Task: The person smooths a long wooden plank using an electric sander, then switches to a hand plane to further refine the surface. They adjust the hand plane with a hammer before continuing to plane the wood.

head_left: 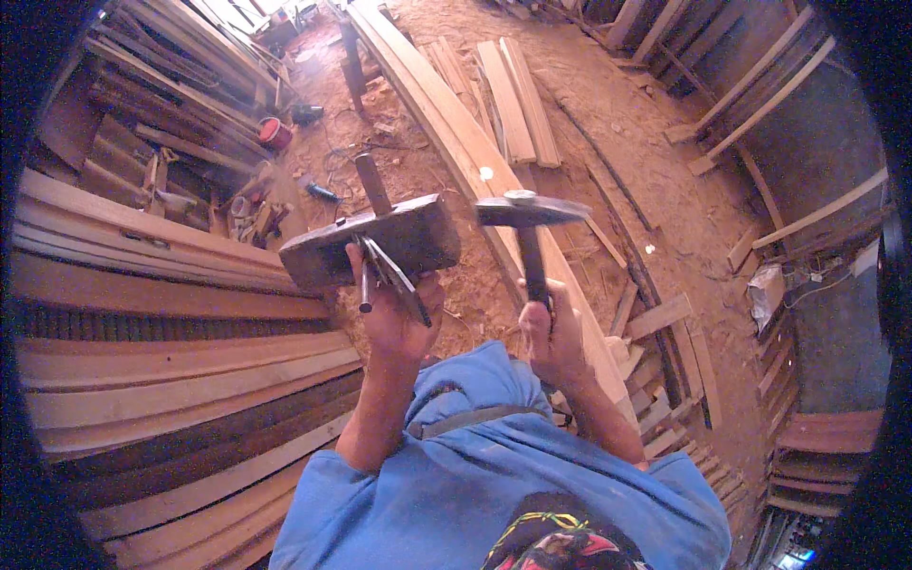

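Left hand point(394, 318) gripping plane point(375, 242) and metal pieces point(385, 275); right hand point(551, 332) closing on hammer point(527, 223) handle; tapping lightly, keeping plane steady, best.

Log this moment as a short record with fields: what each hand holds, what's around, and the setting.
Left hand: grips a dark wooden hand plane block with metal blades against its underside
Right hand: grips the handle of a steel-headed hammer, head raised beside the plane
Around: long pale timber planks on the sawdust-covered floor, stacked boards at left
Clothing: blue garment
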### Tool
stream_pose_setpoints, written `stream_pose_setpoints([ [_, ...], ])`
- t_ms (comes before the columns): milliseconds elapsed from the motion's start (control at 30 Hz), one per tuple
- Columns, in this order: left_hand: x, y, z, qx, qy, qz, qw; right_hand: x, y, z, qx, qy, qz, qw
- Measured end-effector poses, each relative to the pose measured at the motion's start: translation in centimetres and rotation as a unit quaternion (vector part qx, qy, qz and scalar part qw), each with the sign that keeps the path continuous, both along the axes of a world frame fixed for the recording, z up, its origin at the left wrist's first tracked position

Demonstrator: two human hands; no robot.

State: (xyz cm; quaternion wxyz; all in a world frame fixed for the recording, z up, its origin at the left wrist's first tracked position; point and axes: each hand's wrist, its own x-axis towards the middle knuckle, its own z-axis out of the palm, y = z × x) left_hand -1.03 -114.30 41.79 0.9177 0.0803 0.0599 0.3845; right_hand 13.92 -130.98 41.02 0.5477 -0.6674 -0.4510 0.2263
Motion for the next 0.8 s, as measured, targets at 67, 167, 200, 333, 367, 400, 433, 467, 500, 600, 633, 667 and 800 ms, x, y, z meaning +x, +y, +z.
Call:
stream_pose_setpoints([
  [67,-0.1,0.0,-0.2,0.014,-0.004,0.009,1.000,-0.5,-0.2,0.2,0.112,0.034,-0.006,0.993],
  [167,-0.1,-0.1,-0.5,-0.069,0.016,0.024,0.997,-1.1,-0.1,0.0,0.163,0.048,-0.009,0.985],
  [200,-0.1,0.0,-0.5,-0.081,0.024,0.026,0.996,-1.2,0.0,-0.2,0.181,0.046,-0.002,0.982],
  [333,-0.1,0.6,-0.9,-0.031,0.028,0.005,0.999,-0.6,1.0,-1.8,-0.011,-0.068,-0.005,0.998],
  [367,-0.2,0.8,-1.1,0.010,0.003,-0.014,1.000,-0.4,1.1,-2.1,-0.026,-0.039,-0.019,0.999],
  [400,-0.2,0.9,-1.3,0.004,0.005,-0.011,1.000,-0.2,1.2,-2.4,0.000,-0.038,-0.013,0.999],
  [433,-0.2,0.9,-1.4,0.011,-0.001,-0.014,1.000,-0.1,1.2,-2.6,0.010,-0.037,-0.020,0.999],
  [467,-0.2,0.8,-1.5,0.034,-0.018,-0.010,0.999,0.0,1.0,-2.6,0.031,-0.041,-0.021,0.998],
  [500,-0.2,0.7,-1.6,-0.005,0.059,0.031,0.998,0.0,0.9,-2.6,0.034,0.004,-0.020,0.999],
  [600,-0.4,0.9,-1.1,0.050,0.297,0.151,0.941,-0.3,0.4,-1.9,0.074,0.083,-0.020,0.994],
  [633,-0.6,1.3,-0.7,0.138,0.416,0.175,0.882,-0.5,0.4,-1.5,0.085,0.077,-0.030,0.993],
  [667,-0.8,1.7,0.0,0.235,0.502,0.172,0.814,-0.6,0.4,-1.1,0.099,0.078,-0.045,0.991],
  [800,-1.6,4.8,3.4,0.614,0.491,0.325,0.525,-1.3,0.9,0.0,0.168,0.137,-0.051,0.975],
])
